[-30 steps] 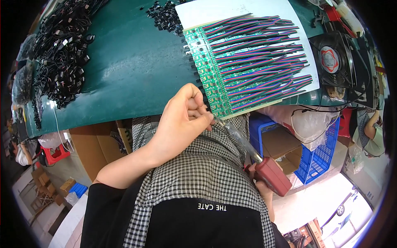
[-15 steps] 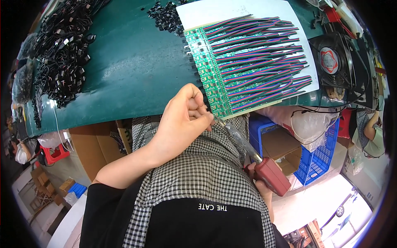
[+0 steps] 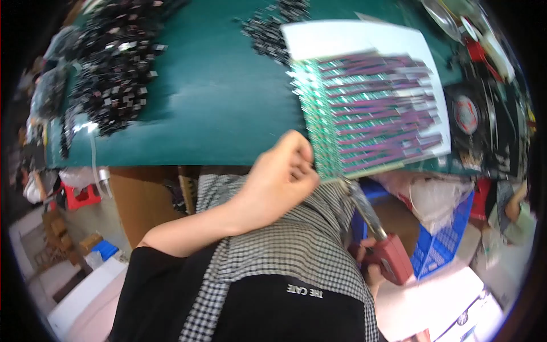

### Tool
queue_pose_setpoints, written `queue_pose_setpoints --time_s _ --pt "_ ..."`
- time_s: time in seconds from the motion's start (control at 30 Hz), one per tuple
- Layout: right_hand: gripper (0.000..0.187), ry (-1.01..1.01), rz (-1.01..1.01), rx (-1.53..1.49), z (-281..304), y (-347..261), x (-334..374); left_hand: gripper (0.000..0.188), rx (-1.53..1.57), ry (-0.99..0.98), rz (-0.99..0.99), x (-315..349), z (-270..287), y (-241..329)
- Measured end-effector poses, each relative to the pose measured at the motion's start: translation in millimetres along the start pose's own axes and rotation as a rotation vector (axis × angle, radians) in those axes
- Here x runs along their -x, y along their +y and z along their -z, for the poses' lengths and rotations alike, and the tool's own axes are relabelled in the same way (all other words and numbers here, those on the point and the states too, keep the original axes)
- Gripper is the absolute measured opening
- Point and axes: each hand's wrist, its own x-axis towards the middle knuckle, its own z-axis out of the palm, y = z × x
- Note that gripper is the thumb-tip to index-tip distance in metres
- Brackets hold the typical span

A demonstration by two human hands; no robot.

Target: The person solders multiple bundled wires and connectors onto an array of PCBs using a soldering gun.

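Observation:
Rows of small green circuit boards lie side by side on a white sheet, with multicoloured wires running off to the right. My left hand is closed at the boards' near left corner, thumb against curled fingers. What it pinches, if anything, is hidden. Low on the right, my right hand grips a soldering gun with a dark red body. Its metal barrel slants up and left, and the tip is by the boards' near edge, right of my left fingertips. Motion blurs the wires and boards.
A large heap of black cables with connectors covers the table's left side. Small black parts are piled behind the boards. A black fan stands at the right. Below the table edge are a blue crate and a cardboard box.
The whole view has shifted, so the table sits further right and lower. The soldering gun's tip has moved right, away from my left fingertips. Both hands stay closed.

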Motion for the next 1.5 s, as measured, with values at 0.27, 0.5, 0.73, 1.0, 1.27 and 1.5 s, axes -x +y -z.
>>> queue_pose_setpoints --time_s 0.27,0.5,0.73,1.0,1.27,1.5 --pt "0.073 0.053 0.009 -0.284 -17.9 -19.7 -14.4 0.014 -1.312 1.054 -0.446 -23.9 123.2 7.1" --pt "0.068 0.038 0.028 -0.301 -21.2 -24.3 -23.3 0.008 -1.800 1.070 -0.126 -36.6 200.6 -12.9" --pt "0.068 0.020 0.006 -0.354 -22.6 -30.5 -28.9 0.012 -1.488 0.778 -0.681 -11.6 166.2 -16.7" --pt "0.068 0.005 0.072 -0.276 -19.5 -32.7 -32.7 0.018 -0.958 0.256 -0.861 11.5 77.4 -12.4" --pt "0.074 0.089 0.023 -0.338 -24.8 -42.1 -42.2 0.018 -0.768 0.815 -0.247 -64.6 145.7 15.4" --pt "0.074 0.090 -0.027 -0.321 -33.1 -62.1 -56.8 0.007 -0.198 0.616 -0.366 -67.6 127.2 25.1"
